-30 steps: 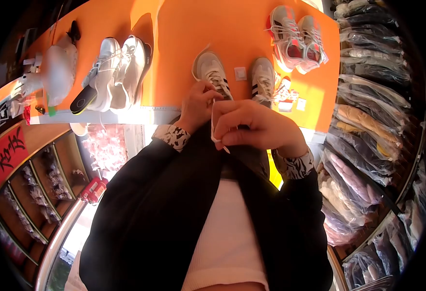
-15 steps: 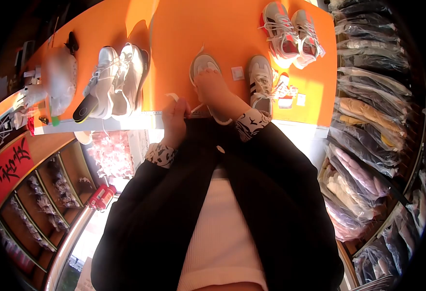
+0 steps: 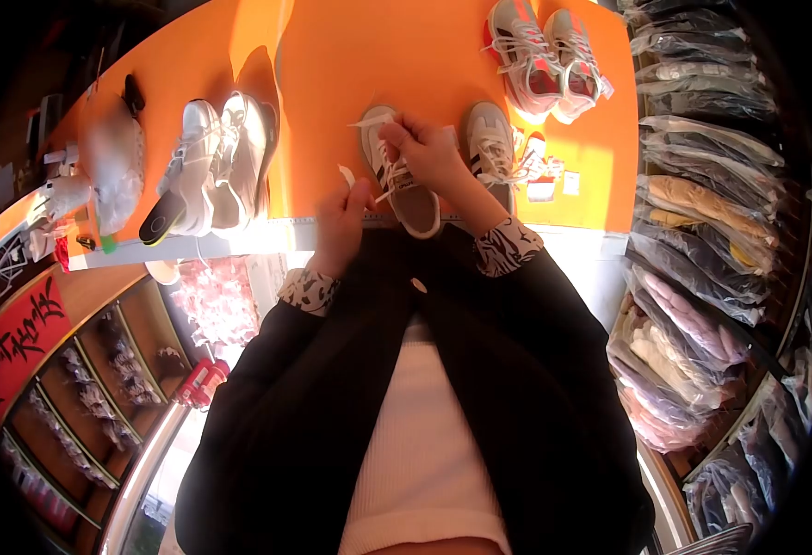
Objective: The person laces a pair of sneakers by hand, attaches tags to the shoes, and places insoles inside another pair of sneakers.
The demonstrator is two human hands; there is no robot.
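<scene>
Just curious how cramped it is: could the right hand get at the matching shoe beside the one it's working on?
Probably yes: the right hand is close beside the matching shoe, with nothing upright between them, though it seems busy at the nearer shoe.

Remotely, I saw an orange desk point(image 3: 322, 55) carrying black-striped sneakers point(image 3: 494, 153) near its front edge, white sneakers point(image 3: 243, 162) to the left, pink-trimmed sneakers point(image 3: 537, 63) farther back at right, and small packets point(image 3: 542, 190) between.
</scene>
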